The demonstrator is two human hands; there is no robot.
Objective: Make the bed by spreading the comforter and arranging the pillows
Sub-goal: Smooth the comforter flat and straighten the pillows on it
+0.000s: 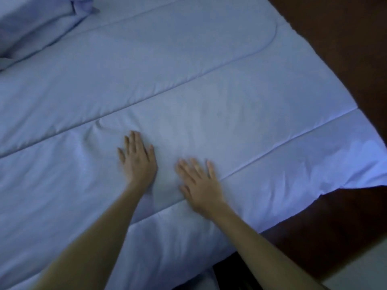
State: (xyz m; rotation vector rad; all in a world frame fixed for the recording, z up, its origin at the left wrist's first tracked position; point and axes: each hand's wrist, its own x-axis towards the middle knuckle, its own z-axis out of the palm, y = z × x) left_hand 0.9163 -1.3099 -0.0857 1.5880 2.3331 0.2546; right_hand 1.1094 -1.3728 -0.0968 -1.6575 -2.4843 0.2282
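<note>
A pale blue quilted comforter point(188, 80) covers the bed across most of the view, with long stitched seams running diagonally. My left hand point(137, 162) lies flat on it, palm down, fingers apart. My right hand point(200, 185) also rests flat on the comforter just to the right, slightly blurred, fingers spread. Small wrinkles gather left of my left hand. A pillow point(39, 24) in the same blue fabric lies at the top left corner, on the comforter's far edge.
Dark brown floor point(339, 38) borders the bed on the right and lower right. The comforter's corner point(368, 164) hangs over the bed's edge there. A lighter strip point(364, 271) shows at the bottom right.
</note>
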